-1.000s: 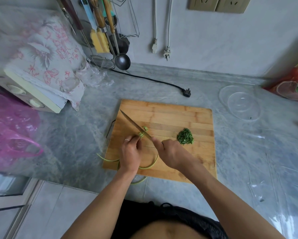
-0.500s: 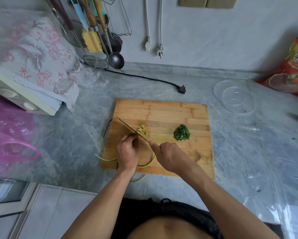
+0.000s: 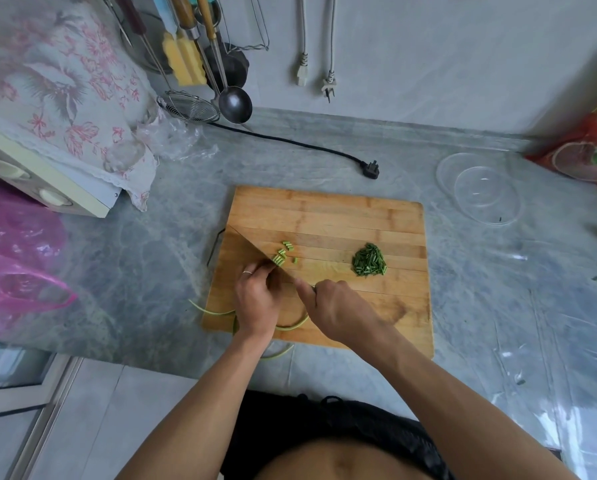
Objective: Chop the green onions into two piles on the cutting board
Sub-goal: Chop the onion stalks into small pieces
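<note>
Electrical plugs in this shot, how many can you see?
3. A white plug and a second plug hang on cords against the wall; a black plug lies on the counter behind the cutting board. Others may be out of frame.

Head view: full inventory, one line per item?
cutting board: 1, wooden, counter centre
chopped pile: 1, dark green, board right
cut pieces: several, pale green, beside blade
knife: 1, steel, across board
uncut stalks: few, pale green, board's near edge
clear bowls: 2, counter right
black plug: 1, behind board
ladle: 1, steel, hanging
pink bag: 1, left
left hand: holds stalks
right hand: grips knife
</note>
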Action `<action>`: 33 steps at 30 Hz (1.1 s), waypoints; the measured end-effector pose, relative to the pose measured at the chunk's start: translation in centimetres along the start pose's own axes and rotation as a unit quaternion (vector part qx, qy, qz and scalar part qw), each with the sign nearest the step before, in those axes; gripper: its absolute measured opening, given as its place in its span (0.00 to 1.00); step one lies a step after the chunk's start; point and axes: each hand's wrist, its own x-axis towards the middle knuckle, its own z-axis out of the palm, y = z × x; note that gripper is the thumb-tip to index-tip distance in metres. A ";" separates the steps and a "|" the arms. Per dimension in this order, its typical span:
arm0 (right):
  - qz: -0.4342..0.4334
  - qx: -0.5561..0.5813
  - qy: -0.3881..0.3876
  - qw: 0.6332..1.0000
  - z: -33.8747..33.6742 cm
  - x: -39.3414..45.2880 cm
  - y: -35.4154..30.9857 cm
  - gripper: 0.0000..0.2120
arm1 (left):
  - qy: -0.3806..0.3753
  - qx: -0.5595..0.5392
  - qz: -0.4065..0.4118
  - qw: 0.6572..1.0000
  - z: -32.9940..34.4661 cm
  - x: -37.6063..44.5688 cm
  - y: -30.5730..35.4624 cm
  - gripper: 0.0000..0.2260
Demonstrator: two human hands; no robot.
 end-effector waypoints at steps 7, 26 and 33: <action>0.006 -0.008 -0.021 1.000 0.5 1.6 -0.5 0.27 | 0.008 0.000 -0.004 1.000 0.2 -0.1 -0.2 0.04; 0.016 0.011 -0.017 1.000 -0.8 3.5 -2.3 0.29 | -0.028 0.009 -0.007 1.000 -0.4 0.0 0.0 0.06; -0.002 -0.012 -0.039 0.999 -2.2 0.9 -1.6 0.31 | -0.015 0.010 -0.007 1.000 -0.7 -0.4 -0.1 0.08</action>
